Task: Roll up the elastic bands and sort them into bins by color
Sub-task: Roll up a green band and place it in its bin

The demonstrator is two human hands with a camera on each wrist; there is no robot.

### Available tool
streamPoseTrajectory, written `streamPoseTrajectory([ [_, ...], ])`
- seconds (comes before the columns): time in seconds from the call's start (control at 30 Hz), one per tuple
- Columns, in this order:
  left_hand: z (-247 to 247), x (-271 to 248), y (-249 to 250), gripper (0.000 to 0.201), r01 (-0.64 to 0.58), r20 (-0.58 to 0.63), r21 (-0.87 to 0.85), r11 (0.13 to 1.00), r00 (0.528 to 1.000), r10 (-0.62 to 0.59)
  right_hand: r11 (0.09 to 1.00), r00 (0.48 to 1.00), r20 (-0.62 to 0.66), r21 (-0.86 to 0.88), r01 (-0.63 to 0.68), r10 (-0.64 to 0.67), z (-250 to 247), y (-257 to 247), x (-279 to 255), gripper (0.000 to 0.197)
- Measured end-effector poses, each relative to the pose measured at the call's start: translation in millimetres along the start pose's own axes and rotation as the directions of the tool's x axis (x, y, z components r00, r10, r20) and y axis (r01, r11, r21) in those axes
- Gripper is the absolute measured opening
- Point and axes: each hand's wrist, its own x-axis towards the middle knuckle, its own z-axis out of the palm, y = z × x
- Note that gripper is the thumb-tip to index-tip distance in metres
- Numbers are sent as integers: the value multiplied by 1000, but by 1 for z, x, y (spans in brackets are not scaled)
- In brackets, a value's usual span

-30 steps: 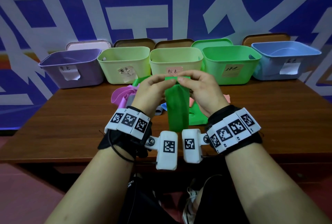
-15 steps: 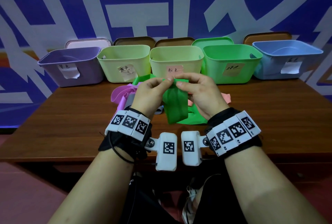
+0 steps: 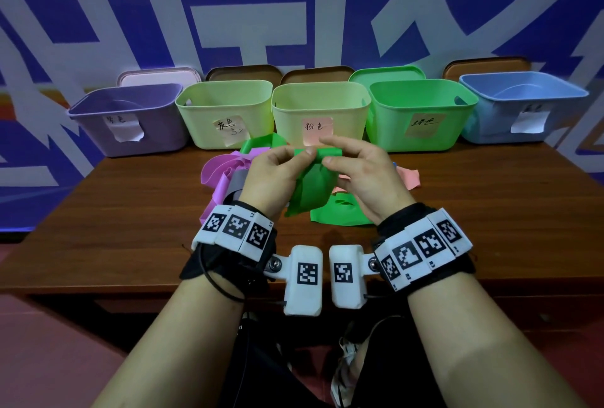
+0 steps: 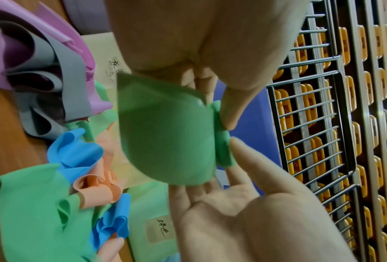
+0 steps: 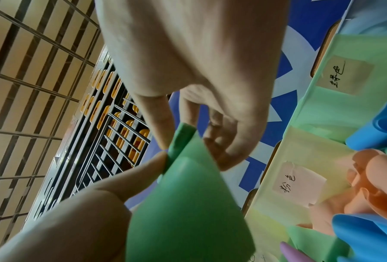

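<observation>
Green band (image 3: 312,186): rolled top edge pinched by left hand (image 3: 273,180) and right hand (image 3: 362,178), above table (image 3: 130,227).

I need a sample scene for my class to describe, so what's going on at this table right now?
A person is rolling up a green elastic band held above a wooden table. The left hand and right hand pinch its rolled top edge, and the rest hangs loose. More bands, pink, purple, grey, blue and green, lie in a pile behind the hands. Five labelled bins stand in a row at the back, the green bin among them.
</observation>
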Motion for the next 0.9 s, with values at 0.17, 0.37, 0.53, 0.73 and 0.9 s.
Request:
streamPoseTrajectory([
  [0.17,-1,-2,-1,14,34,41,-5,999,999,-34,999,999,-37,-51,-18,16,2,5,0,11],
  [0.37,0,-3,-7,15,68,-4,-14,998,998,-68,999,1000,-18,-42,-6,6,-2,11,1,19],
  [0.53,-1,-3,-8,7,65,10,-35,997,998,-65,997,998,-26,-38,-66,65,-3,14,0,9],
  [0.73,1,-6,-9,10,121,10,-47,992,993,-120,997,999,-44,-77,-32,28,-7,16,-1,13],
  [0.9,0,-7,-10,11,104,5,-29,994,995,-104,995,996,-37,-51,-89,87,-5,19,-3,8],
])
